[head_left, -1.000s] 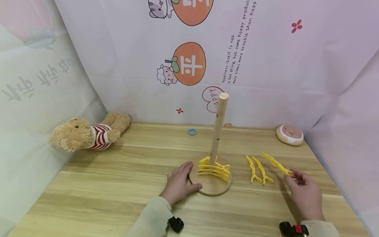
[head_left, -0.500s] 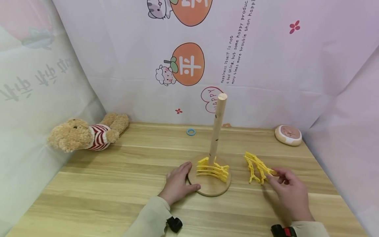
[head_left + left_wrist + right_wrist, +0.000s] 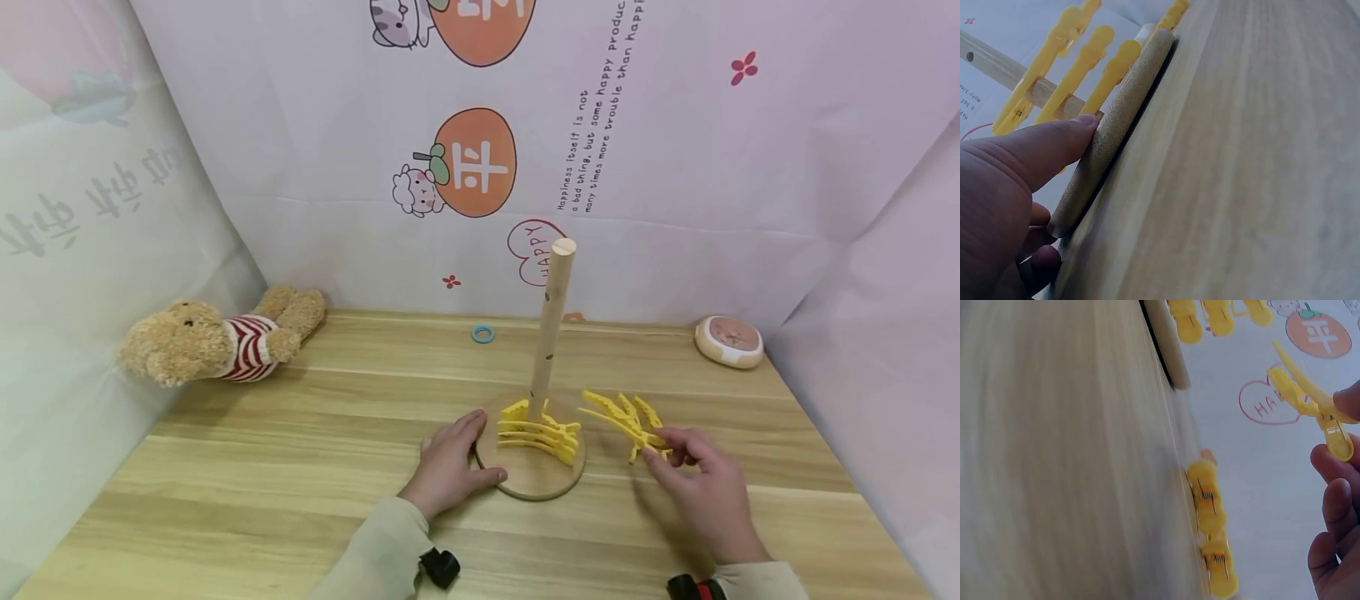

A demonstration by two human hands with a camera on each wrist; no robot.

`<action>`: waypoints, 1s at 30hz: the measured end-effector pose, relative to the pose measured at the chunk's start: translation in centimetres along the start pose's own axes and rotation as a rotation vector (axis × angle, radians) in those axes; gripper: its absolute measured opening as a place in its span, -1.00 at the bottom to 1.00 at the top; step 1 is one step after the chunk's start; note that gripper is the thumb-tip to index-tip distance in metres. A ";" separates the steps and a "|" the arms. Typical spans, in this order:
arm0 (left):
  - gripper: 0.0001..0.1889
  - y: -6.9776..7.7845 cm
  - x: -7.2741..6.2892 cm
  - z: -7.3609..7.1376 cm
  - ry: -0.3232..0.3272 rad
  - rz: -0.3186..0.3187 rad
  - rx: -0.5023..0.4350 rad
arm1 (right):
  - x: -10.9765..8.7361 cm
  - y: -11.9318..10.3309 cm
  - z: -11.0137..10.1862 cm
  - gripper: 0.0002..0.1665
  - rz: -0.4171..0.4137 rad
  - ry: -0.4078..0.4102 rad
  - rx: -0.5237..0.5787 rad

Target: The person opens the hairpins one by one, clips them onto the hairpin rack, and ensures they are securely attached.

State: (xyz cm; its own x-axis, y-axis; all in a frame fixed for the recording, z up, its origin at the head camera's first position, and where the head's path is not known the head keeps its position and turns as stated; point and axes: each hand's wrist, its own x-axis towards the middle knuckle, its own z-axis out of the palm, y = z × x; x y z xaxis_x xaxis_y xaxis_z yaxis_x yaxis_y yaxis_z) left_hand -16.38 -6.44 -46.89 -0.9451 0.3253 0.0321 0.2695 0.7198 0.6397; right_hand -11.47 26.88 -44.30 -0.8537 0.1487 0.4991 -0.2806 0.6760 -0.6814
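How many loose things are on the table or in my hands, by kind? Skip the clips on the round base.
Loose yellow clips: 3 (held clip in the right hand, two table clips)
Wooden stand: 1
Plush bear: 1
Blue ring: 1
Pink-topped round object: 1
Total: 7

On the head view I recorded bright, even light, with a soft shadow on the table (image 3: 300, 467) beside the right hand (image 3: 705, 500). Both wrist views came through dimmer and greyer; in each, I found the table's grain blurred.
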 end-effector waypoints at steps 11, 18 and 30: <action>-0.04 0.0 0.0 0.0 0.001 0.010 0.009 | -0.5 -1.2 1.3 -0.69 -0.063 -0.048 0.042; -0.02 0.0 -0.1 0.0 0.000 0.002 -0.004 | -0.6 -1.8 2.2 -0.63 -0.113 -0.041 0.084; 0.01 0.2 0.0 0.3 0.025 -0.005 0.021 | -0.2 -3.0 3.5 -0.64 -0.144 -0.069 0.124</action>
State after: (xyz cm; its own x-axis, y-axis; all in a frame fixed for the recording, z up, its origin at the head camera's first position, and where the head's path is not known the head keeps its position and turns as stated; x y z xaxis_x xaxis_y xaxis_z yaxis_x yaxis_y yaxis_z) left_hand -16.28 -6.14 -46.99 -0.9507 0.3064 0.0486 0.2685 0.7340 0.6238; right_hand -11.96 22.32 -44.21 -0.8274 0.0045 0.5616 -0.4505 0.5919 -0.6684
